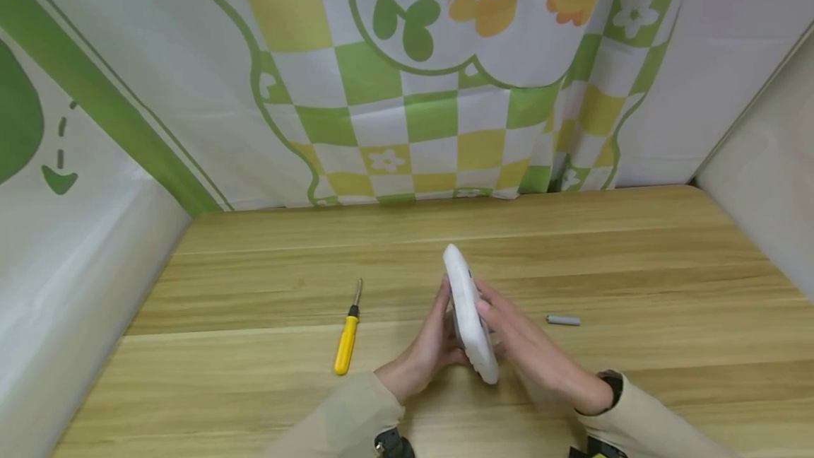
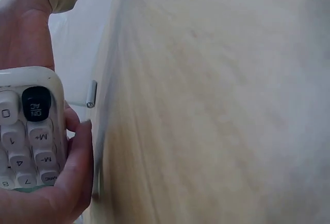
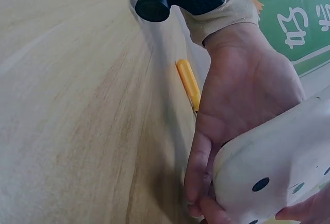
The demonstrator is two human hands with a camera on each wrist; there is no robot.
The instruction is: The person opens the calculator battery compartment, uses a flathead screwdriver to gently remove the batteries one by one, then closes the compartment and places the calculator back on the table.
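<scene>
Both hands hold a white calculator (image 1: pixel 469 313) on edge above the table, its thin side toward the head camera. Its keys (image 2: pixel 23 136) show in the left wrist view, white except for one black key. The back (image 3: pixel 273 167), with dark round spots, shows in the right wrist view. My left hand (image 1: pixel 422 352) grips it from the key side near its lower end. Against the back and edge, my right hand (image 1: pixel 528 345) holds it with fingertips and thumb. A yellow-handled screwdriver (image 1: pixel 346 338) lies left of the hands, and a small grey battery (image 1: pixel 563 320) lies right.
The wood-grain table (image 1: pixel 254 274) meets a checked, flowered cloth (image 1: pixel 432 119) at the back. White sheeting with green print (image 1: pixel 76 253) stands along the left side, and a pale wall (image 1: pixel 763 147) along the right.
</scene>
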